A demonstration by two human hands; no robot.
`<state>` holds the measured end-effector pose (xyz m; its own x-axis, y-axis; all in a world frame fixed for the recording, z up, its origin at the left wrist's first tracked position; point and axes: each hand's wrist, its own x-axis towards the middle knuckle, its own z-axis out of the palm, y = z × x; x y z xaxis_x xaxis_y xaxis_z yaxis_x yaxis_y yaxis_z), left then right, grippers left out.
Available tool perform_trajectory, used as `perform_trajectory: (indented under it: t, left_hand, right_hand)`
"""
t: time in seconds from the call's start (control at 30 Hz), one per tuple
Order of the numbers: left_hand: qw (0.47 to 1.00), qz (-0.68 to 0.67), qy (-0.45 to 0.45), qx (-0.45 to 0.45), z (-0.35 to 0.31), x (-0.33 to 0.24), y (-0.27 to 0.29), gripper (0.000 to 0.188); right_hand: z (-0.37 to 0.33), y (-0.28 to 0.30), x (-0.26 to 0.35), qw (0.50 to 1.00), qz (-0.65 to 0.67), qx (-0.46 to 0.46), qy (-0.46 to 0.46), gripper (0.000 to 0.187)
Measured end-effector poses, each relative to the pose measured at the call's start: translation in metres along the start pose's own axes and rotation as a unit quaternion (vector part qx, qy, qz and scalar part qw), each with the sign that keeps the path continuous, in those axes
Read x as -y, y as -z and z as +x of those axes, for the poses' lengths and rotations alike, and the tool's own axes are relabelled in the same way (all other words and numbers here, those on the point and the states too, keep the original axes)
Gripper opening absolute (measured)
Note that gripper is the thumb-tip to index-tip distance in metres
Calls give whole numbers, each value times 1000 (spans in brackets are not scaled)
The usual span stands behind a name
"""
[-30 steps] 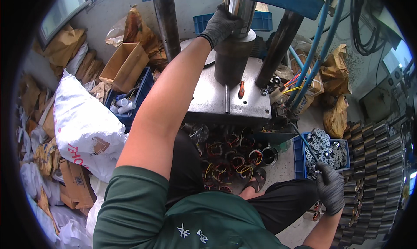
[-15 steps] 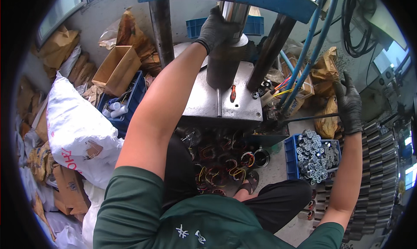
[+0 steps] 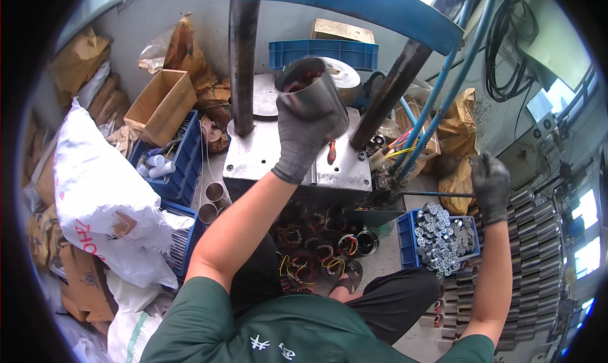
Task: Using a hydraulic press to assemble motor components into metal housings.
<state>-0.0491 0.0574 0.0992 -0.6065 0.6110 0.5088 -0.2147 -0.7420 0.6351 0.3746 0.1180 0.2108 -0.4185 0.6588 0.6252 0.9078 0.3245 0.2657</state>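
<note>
My left hand (image 3: 296,138), in a dark grey glove, is closed around a metal motor housing (image 3: 326,103), a smooth cylinder. It is tilted, its open end up, with dark red windings inside. I hold it above the pale metal press bed (image 3: 253,167), between two dark steel columns. At the right, my gloved right hand (image 3: 491,189) has its fingers loosely bent and apart, with nothing visible in them. It is beside the end of a thin dark lever (image 3: 437,193); whether it touches the lever is unclear. A small orange-handled screwdriver (image 3: 332,153) lies on the bed.
A blue crate (image 3: 408,239) of round metal parts stands at the right, beside rows of stacked metal cylinders (image 3: 519,268). Several wound stators (image 3: 310,249) sit on the floor under the press. A white sack (image 3: 101,186) and a wooden box (image 3: 161,106) are at the left.
My left hand has brought the metal cylinder down and nearer, away from the press's middle, tilting it. My right hand has moved lower and its fingers have bent. The view has shifted slightly.
</note>
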Motion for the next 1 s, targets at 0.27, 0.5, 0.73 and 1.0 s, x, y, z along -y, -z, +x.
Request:
perform_trajectory:
  t: [0.27,0.5,0.73,1.0]
  left_hand:
    - [973,-155,159,-57,-36,22,67,45]
    - [944,-200,229,-126,-25,21,71,37]
    - [931,-189,273,-148,-21,20,76,40]
    - [936,-200,269,-104,-20,26,90,56]
  right_hand:
    - [-106,63,85,965,155,-3,209,43]
    - [-56,74,206,940,218,30,262,46]
    - [28,-55,317,887,423,70,171,77]
    - [32,-102,342,767,603,199,91,111]
